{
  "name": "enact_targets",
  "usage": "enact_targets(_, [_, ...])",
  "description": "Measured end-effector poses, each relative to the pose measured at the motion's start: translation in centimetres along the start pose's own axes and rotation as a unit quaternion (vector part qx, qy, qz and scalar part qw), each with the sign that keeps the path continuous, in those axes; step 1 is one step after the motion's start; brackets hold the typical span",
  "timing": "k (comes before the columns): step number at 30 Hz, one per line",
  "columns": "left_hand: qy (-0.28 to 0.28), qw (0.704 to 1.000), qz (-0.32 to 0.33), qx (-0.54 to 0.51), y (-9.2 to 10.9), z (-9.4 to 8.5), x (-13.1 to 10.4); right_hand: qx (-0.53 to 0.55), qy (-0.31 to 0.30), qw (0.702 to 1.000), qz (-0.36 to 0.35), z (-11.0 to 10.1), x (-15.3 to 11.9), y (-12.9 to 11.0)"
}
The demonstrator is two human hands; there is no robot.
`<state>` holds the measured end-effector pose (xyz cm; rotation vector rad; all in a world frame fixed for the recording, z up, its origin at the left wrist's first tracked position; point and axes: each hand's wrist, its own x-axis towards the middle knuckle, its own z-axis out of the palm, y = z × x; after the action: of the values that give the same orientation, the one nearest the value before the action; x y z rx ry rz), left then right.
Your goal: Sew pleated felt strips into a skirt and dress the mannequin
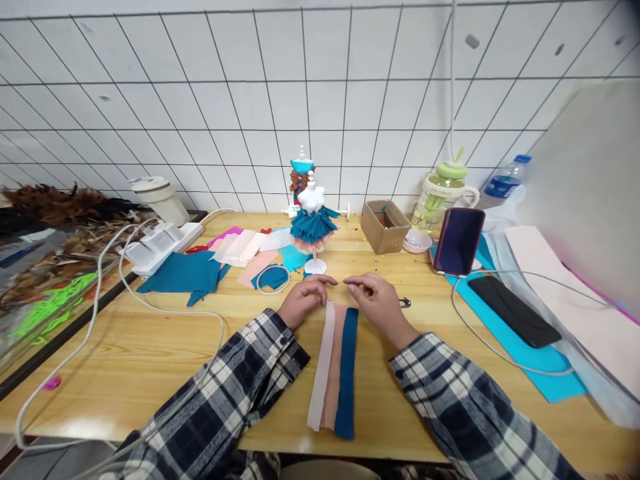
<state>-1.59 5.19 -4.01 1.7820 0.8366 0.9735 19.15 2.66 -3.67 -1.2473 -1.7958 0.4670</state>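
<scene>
Our left hand [306,299] and right hand [376,301] are near each other by the far ends of 3 strips [334,373]. We cannot tell whether either grips anything.

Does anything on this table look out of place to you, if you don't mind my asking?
I see no clear damage, but a small magenta piece lies alone at the left of the table, apart from the fabric scraps farther back. A white cable also loops loosely across that side, which looks untidy.
</scene>
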Motion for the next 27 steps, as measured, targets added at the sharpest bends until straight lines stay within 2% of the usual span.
enact_targets(5, [-0.03, 0.999, 0.009, 0.031, 1.0, 1.3, -0.4, 0.132, -0.096, 0.984, 0.072, 0.8, -0.5, -1.3])
enact_targets(10, [-0.02, 0.996, 0.041, 0.073, 0.9, 1.6, -0.4, 0.234, -0.102, 0.958, 0.134, 0.5, -0.9, -1.0])
enact_targets(15, [-0.016, 0.995, 0.032, 0.092, 0.4, 1.2, -0.3, 0.21, -0.102, 0.961, 0.146, 0.3, -1.2, -1.2])
enact_targets(21, [-0.037, 0.987, 0.062, 0.142, 0.4, 1.4, -0.3, 0.164, -0.1, 0.97, 0.147, 0.7, -1.3, -1.3])
enact_targets(27, [-0.019, 0.977, 0.07, 0.199, 0.8, 1.8, -0.2, 0.032, -0.083, 0.992, 0.09, -0.5, -1.2, -0.7])
